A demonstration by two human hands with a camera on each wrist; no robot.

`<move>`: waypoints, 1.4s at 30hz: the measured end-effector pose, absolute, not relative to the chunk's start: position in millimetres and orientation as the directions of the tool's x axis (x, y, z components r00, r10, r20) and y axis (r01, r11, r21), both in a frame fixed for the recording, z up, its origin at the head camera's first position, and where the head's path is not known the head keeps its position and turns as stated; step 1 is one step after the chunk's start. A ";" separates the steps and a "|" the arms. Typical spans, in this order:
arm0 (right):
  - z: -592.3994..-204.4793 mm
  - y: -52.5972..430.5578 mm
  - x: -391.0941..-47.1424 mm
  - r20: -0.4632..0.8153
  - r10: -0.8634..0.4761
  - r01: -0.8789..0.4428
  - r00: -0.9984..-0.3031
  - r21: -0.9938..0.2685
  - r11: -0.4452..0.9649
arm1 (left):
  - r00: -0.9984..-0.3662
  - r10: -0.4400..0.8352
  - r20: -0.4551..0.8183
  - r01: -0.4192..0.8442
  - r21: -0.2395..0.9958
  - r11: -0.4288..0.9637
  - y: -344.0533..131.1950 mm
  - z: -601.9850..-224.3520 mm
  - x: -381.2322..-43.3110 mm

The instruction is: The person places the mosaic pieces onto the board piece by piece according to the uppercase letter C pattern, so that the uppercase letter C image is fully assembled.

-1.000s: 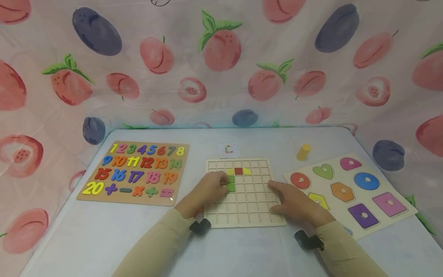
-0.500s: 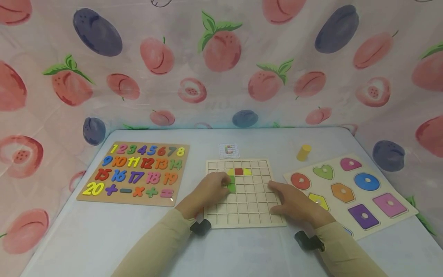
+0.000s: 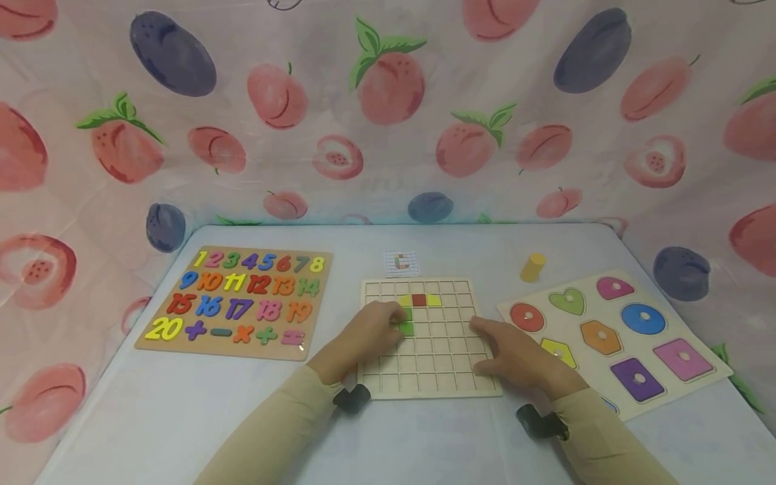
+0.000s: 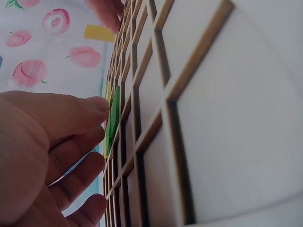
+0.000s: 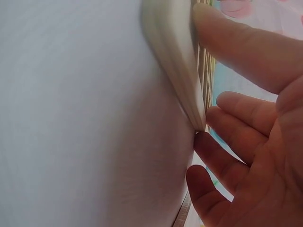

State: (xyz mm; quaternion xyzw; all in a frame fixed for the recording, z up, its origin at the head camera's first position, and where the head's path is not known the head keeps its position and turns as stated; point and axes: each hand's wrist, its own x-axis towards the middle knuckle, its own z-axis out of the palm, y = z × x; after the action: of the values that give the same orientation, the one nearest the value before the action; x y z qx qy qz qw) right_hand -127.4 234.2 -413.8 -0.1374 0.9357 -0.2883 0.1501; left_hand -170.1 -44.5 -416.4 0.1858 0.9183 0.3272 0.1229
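A wooden grid board [image 3: 447, 364] lies in front of me. One of its upper rows has a red square tile [image 3: 419, 300] between two yellow tiles, the right yellow tile [image 3: 433, 300] showing rounded. Below the left yellow one are two green tiles [image 3: 407, 329]. My left hand [image 3: 371, 333] is over the board's left side, its thumb [image 4: 97, 106] and bent fingers at the green tiles [image 4: 113, 116] in the left wrist view; its fingertips partly cover them. My right hand [image 3: 521, 353] rests at the board's right edge, thumb and fingers spread and touching the rim [image 5: 182, 80].
A small pattern card [image 3: 401, 264] lies behind the board. To the left is a number puzzle [image 3: 254, 306]; to the right, a knobbed shape puzzle [image 3: 582, 303] lies partly behind my right hand. A yellow cylinder [image 3: 533, 267] stands at the back right.
Hardly anything differs. My left fingers stay at the green tiles with at most a tiny shift, and my right hand keeps its place at the board's edge.
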 end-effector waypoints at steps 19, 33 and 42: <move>-413.2 235.7 -127.2 -0.207 -0.352 -0.168 -0.913 -0.595 0.786 | -0.924 0.353 -0.150 0.188 0.626 0.757 -65.9 -399.6 -163.3; -412.0 234.5 -126.2 -0.199 -0.357 -0.176 -0.913 -0.597 0.783 | -0.944 0.232 -0.234 0.039 0.620 0.784 -96.5 -396.3 -156.5; -412.7 234.4 -126.2 -0.195 -0.359 -0.178 -0.913 -0.600 0.780 | -0.954 0.199 -0.224 0.009 0.643 0.766 -118.6 -400.1 -152.0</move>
State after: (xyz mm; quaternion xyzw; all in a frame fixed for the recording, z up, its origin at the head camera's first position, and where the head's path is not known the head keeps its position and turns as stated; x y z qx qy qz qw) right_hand -126.2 234.4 -412.7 -0.1442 0.9311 -0.2990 0.1510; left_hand -152.0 -118.6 -400.1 0.0560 0.9290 0.3374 0.1409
